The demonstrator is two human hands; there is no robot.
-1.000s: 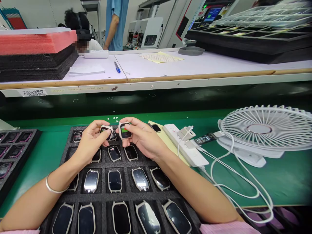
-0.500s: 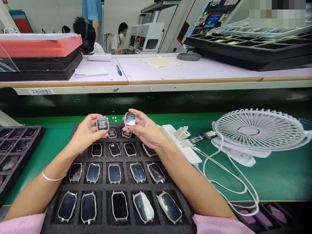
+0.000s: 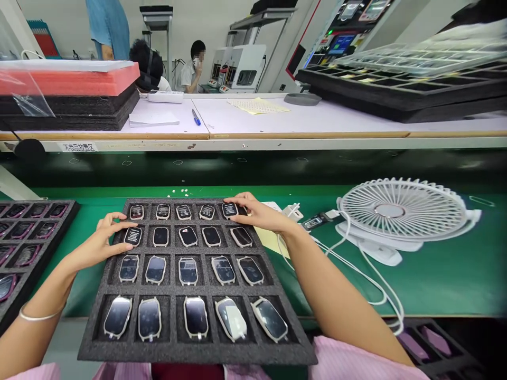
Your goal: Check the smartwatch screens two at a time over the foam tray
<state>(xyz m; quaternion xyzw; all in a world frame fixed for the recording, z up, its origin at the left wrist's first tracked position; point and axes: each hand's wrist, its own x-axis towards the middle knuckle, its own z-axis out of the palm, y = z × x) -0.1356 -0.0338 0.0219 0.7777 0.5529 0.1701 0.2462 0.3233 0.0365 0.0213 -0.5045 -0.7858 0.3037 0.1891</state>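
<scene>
A black foam tray [image 3: 198,352] lies on the green mat, holding four rows of smartwatch bodies with pale frames and dark screens. My left hand [image 3: 103,240] rests open at the tray's left side, its fingertips next to a watch [image 3: 133,236] in the second row. At the far right corner, my right hand [image 3: 255,214] lies open, with its fingers at a top-row watch [image 3: 229,210]. Neither hand holds anything. A white-cased watch [image 3: 231,319] sits in the nearest row.
Left of the tray stands a second foam tray [image 3: 37,232]. To the right are a white desk fan [image 3: 402,208], white cables and a yellow sheet [image 3: 269,241]. Beyond a raised white bench [image 3: 269,116] with foam stacks and a loaded tray, several people stand or sit.
Both hands have let go of the watches held above the tray and moved apart to its edges. My view has shifted, now showing the whole tray.
</scene>
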